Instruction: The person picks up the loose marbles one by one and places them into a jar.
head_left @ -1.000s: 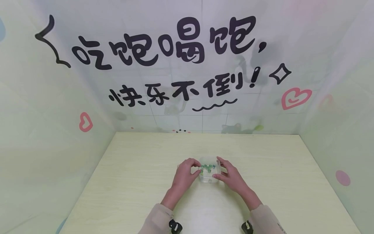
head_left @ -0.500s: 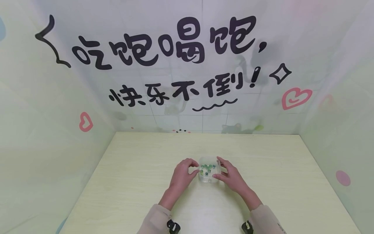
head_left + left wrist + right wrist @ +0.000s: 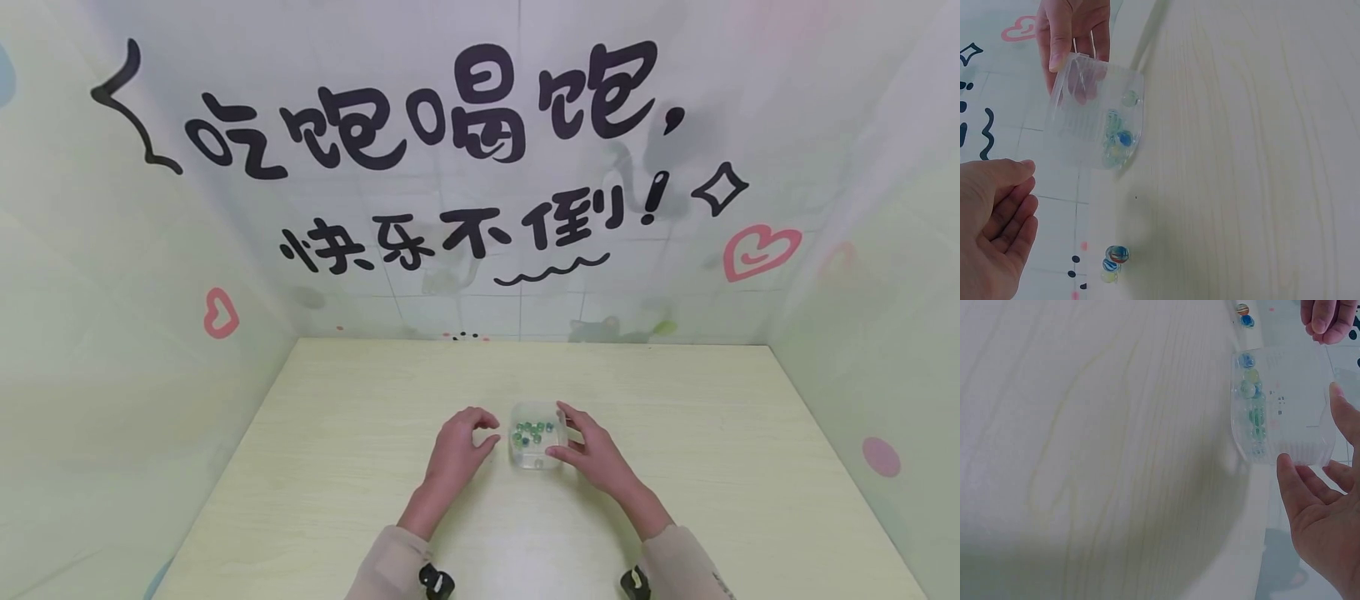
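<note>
A clear plastic box point(image 3: 537, 458) with an open top stands on the table, several green and blue glass marbles point(image 3: 532, 428) lying in its bottom. My right hand point(image 3: 596, 454) grips the box's right side, thumb at the near corner and fingers along the far side. Just left of the box, and apart from it, is my left hand point(image 3: 453, 454), its fingers loosely bent with nothing visible between them. In the left wrist view, a few loose marbles point(image 3: 1116, 255) lie on the table close to the left hand; that hand hides them in the head view.
The pale wood-grain table point(image 3: 360, 392) is bounded by a printed back wall point(image 3: 450, 308) and by side walls left and right. A black wrist strap point(image 3: 636, 582) shows by the right sleeve, another strap point(image 3: 437, 582) by the left.
My left hand has drawn back leftward from over the box's left edge. A dark blue marble has appeared in the box and rolled slightly left. The right hand keeps its hold.
</note>
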`<move>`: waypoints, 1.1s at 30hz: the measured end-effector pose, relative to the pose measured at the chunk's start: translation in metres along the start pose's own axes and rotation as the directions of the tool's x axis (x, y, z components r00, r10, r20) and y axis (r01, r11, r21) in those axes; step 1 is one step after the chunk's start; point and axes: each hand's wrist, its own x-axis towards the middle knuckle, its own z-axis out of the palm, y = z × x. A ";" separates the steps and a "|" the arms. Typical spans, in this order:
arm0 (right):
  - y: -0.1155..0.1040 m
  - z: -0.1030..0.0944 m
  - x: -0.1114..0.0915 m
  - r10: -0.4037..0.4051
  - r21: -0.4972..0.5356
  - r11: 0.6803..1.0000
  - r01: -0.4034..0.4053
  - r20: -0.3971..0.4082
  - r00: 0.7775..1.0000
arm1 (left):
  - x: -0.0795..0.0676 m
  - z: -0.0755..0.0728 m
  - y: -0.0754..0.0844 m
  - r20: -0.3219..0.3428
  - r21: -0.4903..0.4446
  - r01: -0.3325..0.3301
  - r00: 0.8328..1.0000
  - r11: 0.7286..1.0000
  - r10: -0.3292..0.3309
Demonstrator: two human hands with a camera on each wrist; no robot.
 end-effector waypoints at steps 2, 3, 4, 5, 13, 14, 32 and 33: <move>0.000 0.000 0.000 0.001 0.004 1.000 -0.001 0.001 1.000 | 0.000 -0.001 -0.001 -0.003 -0.003 0.004 1.000 1.000 -0.004; 0.000 0.000 0.000 0.003 0.005 1.000 -0.003 0.000 1.000 | 0.000 -0.002 -0.001 -0.004 -0.005 0.005 1.000 1.000 -0.005; 0.000 0.000 0.000 0.004 0.006 1.000 -0.004 0.000 1.000 | -0.001 -0.002 -0.002 -0.003 -0.006 0.009 1.000 1.000 -0.009; 0.000 0.000 0.000 0.005 0.006 1.000 -0.005 0.001 1.000 | -0.001 -0.003 -0.002 -0.005 -0.011 0.010 1.000 1.000 -0.010; -0.001 -0.001 -0.001 0.001 0.011 1.000 -0.001 0.001 1.000 | -0.002 -0.004 -0.009 -0.011 -0.030 0.027 1.000 0.999 -0.028; -0.001 -0.001 -0.001 0.001 0.012 1.000 -0.001 0.000 1.000 | -0.002 -0.004 -0.011 -0.012 -0.036 0.038 0.999 0.999 -0.039; 0.000 -0.001 -0.001 -0.010 0.006 1.000 0.010 0.007 1.000 | 0.003 -0.008 -0.037 -0.030 -0.066 0.092 0.995 0.994 -0.094; 0.000 -0.001 -0.001 -0.011 0.007 1.000 0.011 0.007 1.000 | 0.004 -0.009 -0.039 -0.026 -0.071 0.095 0.995 0.993 -0.097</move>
